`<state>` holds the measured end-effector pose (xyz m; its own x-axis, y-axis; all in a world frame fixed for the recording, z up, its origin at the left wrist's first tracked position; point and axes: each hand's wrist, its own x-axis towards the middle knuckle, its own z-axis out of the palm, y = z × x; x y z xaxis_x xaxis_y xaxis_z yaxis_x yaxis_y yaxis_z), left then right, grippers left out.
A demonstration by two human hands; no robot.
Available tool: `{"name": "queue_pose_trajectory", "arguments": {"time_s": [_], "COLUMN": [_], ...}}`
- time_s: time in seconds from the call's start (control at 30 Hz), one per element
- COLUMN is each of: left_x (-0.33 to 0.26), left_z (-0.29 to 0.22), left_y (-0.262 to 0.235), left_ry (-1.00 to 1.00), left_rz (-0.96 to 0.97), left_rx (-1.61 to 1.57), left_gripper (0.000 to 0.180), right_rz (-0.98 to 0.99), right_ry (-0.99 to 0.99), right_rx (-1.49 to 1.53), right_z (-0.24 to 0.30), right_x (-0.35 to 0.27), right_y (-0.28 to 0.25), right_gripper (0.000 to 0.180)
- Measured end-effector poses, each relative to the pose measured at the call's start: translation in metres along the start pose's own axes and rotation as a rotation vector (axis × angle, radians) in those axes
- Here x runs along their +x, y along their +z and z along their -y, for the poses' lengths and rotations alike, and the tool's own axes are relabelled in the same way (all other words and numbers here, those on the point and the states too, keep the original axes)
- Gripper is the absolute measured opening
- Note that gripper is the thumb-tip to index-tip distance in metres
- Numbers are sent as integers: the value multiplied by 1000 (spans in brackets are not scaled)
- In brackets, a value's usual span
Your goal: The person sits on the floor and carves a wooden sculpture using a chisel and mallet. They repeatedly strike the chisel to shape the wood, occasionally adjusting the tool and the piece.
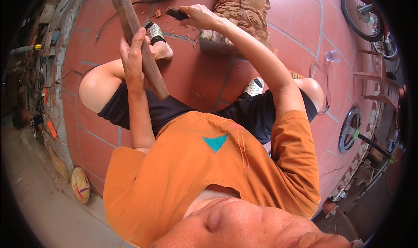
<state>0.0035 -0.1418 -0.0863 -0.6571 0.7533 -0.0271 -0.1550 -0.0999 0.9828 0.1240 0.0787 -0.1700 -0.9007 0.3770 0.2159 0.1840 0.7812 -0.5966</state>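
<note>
My left hand (pixel 134 54) is wrapped round a long, flat wooden bar (pixel 154 77), which slants from the upper left down toward my lap. Further off, my right hand (pixel 199 17) reaches out beside a carved wooden block (pixel 244 19) with deep relief on its top and sides. Its fingers pinch a short, dark, flat piece (pixel 176 14), whose exact kind I cannot make out. That piece hangs over the floor left of the carving, apart from the bar.
Wood shavings (pixel 188 35) lie on the red tiled floor (pixel 204 78) around the carving. A dark cable (pixel 163 1) runs behind. A clear cup (pixel 333 56), a plastic chair (pixel 379 78) and wheels (pixel 349 129) are at the right. A woven hat (pixel 80 185) is at the lower left.
</note>
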Motion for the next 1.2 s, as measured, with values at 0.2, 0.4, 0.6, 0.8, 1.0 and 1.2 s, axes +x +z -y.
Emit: {"name": "queue_pose_trajectory", "arguments": {"time_s": [0.2, 0.4, 0.6, 0.8, 1.0, 1.2], "left_x": [0, 4, -2, -13, -17, -18], "left_z": [24, 33, 29, 24, 26, 28], "left_y": [1, -17, -27, -13, -7, -5], "left_ry": [-290, -216, -168, -211, -174, -190], "left_rz": [248, 105, 38, 157, 206, 163], "left_rx": [184, 17, -14, -16, -51, -3], "left_gripper": [31, 32, 36, 35, 33, 35], "right_rz": [40, 44, -30, -98, -26, -60], "right_ry": [18, 43, 148, 136, 408, 253], "right_rx": [4, -19, 39, 15, 502, 234], "right_z": [3, 0, 9, 3, -11, 10], "right_x": [5, 1, -13, -20, -13, -14], "right_y": [-1, -3, -10, -8, -30, -18], "right_gripper": [44, 49, 53, 53, 64, 46]}}
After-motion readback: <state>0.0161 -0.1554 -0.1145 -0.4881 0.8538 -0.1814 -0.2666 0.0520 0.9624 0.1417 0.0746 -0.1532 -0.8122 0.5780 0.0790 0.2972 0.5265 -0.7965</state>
